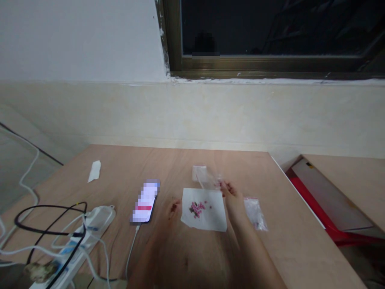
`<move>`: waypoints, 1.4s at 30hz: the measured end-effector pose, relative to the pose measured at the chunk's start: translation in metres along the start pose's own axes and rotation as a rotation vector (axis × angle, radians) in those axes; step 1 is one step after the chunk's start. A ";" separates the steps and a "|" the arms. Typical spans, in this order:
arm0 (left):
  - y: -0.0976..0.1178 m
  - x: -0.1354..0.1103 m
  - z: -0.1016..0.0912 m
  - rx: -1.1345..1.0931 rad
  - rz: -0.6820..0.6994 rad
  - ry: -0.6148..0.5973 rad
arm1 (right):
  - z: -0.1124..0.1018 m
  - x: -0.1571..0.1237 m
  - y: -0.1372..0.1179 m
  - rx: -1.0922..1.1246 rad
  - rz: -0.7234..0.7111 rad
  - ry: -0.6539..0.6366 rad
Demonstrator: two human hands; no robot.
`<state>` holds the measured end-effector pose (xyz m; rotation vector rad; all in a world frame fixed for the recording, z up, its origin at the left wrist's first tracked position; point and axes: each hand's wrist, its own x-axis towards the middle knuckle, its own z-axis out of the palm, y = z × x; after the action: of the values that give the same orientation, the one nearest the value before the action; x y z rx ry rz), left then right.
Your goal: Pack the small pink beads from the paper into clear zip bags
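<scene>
Right hand (231,196) pinching clear bag (204,176) over table (120,168)
Pink beads (196,208) lie on paper (210,216), between the hands. Left hand (173,210) loosely curled, empty, just beside the paper's left edge. Second bag (255,214) lies right of paper; phone (146,202) left.

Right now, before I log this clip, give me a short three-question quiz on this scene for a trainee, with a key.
1. What does the right hand hold?
2. True or false: the pink beads lie on the white paper sheet.
3. Is the phone to the left or the right of the sheet, as the person sees it?

Key: 1. A clear plastic bag. 2. True. 3. Left.
</scene>
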<state>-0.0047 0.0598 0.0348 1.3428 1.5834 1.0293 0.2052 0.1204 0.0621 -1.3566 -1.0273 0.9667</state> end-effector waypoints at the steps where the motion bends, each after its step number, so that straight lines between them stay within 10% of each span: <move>1: 0.009 0.001 0.003 -0.043 0.026 -0.063 | -0.004 -0.011 0.003 0.079 0.082 -0.042; 6: 0.039 -0.003 0.011 -0.161 0.003 -0.322 | -0.015 -0.054 0.022 0.321 0.364 -0.117; 15: 0.033 -0.019 0.014 -0.113 0.038 -0.336 | -0.019 -0.069 0.014 0.493 0.564 -0.237; 38: 0.043 0.007 0.003 -0.096 0.017 -0.397 | 0.000 -0.039 0.027 0.251 0.385 -0.184; 42: 0.049 0.009 0.002 -0.076 0.034 -0.364 | 0.002 -0.043 0.021 -0.030 0.199 0.000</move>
<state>0.0130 0.0742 0.0787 1.4171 1.2428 0.8011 0.1922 0.0798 0.0409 -1.5041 -0.9222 1.1018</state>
